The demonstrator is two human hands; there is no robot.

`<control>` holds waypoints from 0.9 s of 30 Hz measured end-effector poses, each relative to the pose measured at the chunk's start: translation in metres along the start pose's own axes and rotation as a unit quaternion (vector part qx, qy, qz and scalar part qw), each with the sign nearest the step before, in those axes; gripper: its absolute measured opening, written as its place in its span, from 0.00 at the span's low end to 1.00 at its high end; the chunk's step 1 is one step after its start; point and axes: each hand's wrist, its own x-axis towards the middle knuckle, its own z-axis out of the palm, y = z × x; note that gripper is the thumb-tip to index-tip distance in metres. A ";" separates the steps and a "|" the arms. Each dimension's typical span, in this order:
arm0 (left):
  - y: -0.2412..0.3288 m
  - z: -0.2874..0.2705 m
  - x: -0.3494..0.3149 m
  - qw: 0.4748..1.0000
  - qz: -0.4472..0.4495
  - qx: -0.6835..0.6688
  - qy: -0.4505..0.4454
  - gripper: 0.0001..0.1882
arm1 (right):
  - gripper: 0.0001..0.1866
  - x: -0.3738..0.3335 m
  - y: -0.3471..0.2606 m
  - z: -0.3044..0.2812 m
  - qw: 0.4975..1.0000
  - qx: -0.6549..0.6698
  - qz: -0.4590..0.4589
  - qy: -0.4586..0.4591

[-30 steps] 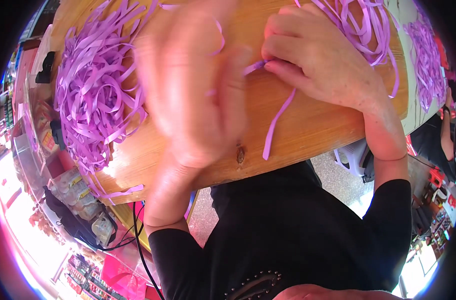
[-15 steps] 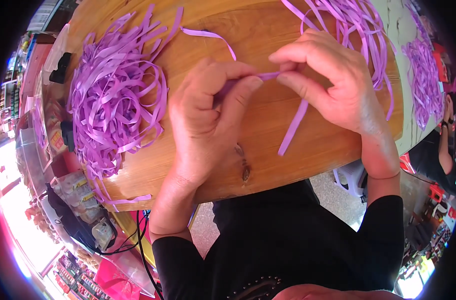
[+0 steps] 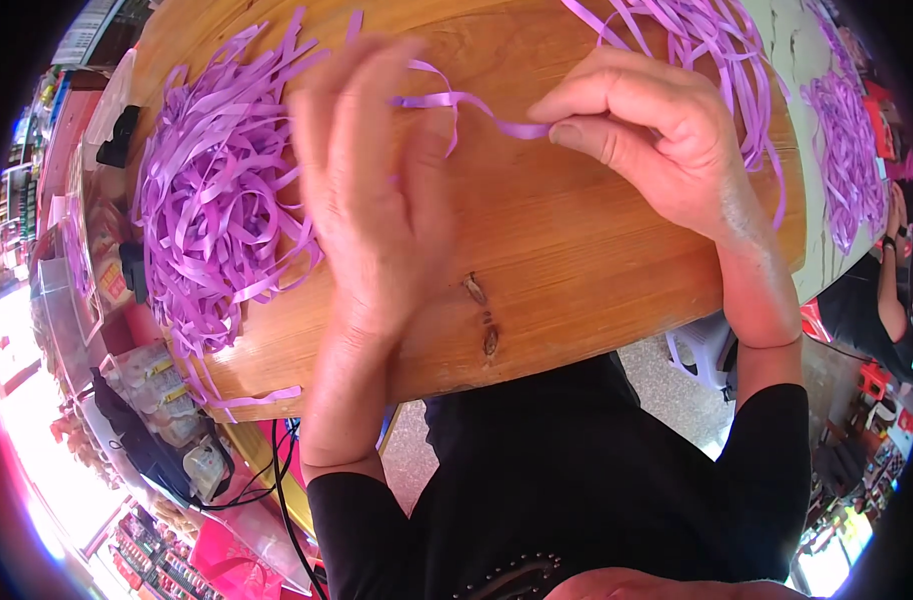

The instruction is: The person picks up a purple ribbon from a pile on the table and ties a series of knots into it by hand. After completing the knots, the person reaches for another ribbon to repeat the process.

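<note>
Between thumb and fingertips, my right hand [image 3: 657, 140] pinches one end of a narrow purple ribbon [image 3: 477, 105]. From there the ribbon waves leftward above the wooden table [image 3: 577, 260] toward my left hand [image 3: 367, 190]. That hand is raised and motion-blurred, its fingers stretched up and the thumb apart, with no firm grip on the ribbon visible. Its fingers partly cover a big tangled heap of purple ribbons [image 3: 212, 200] on the left. Beyond my right hand lies a looser bunch of purple ribbons [image 3: 717, 50] at the far right of the table.
A pale marble-look surface [image 3: 802, 170] adjoins the table on the right, with another purple ribbon pile [image 3: 842, 160] on it. Another person's arm [image 3: 892, 270] shows at the right rim. Boxes, a dark bag [image 3: 142, 440] and black cables [image 3: 280, 480] crowd the lower left.
My left hand has come away from the right, lifting up and left with its fingers spreading. The ribbon end that hung below my right hand no longer shows there.
</note>
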 end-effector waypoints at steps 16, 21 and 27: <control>0.027 0.000 -0.015 0.833 -0.330 -0.440 -0.062 0.03 | 0.12 -0.003 0.006 -0.006 0.996 0.070 0.046 0.029; 0.035 -0.002 -0.008 0.747 -0.417 -0.516 -0.026 0.05 | 0.08 0.011 -0.039 -0.025 0.993 -0.021 0.106 0.045; 0.024 -0.008 -0.012 0.707 -0.421 -0.566 -0.053 0.04 | 0.21 0.009 -0.004 0.000 0.987 -0.101 -0.123 0.030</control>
